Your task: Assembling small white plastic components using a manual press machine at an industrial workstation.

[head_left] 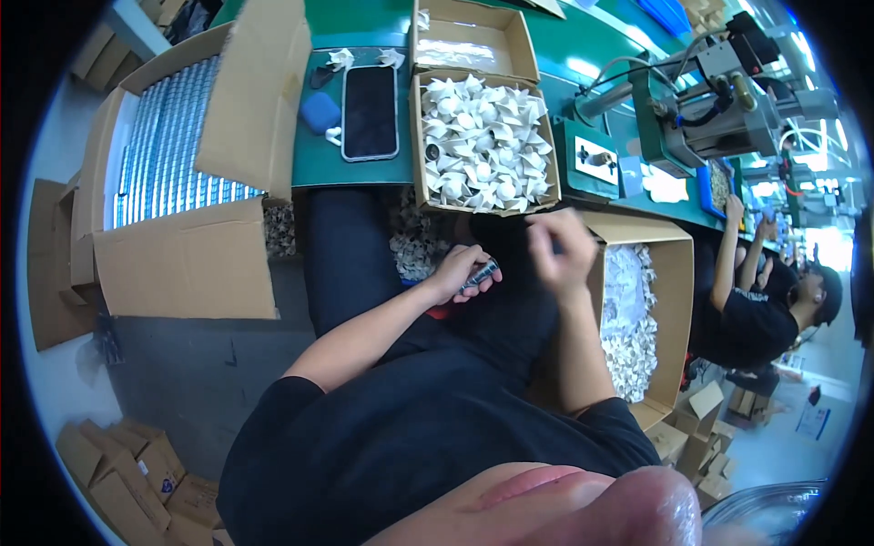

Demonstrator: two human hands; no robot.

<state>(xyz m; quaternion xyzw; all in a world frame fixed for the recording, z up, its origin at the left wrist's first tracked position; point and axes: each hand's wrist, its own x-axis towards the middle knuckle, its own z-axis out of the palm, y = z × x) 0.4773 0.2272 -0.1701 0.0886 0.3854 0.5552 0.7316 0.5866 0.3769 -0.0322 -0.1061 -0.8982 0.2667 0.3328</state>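
Observation:
Over my lap, my left hand is closed around a small dark cylinder with a shiny end. My right hand is raised by the near right corner of an open cardboard box. Its fingers look bent but are smeared by motion, so what they hold, if anything, does not show. White plastic pieces with pointed blades fill that box, which sits at the table's near edge. The two hands are apart.
On the green table lie a phone and a blue case. A carton of silvery tubes stands left. To the right are a press machine and a carton of white pieces. A co-worker sits beyond.

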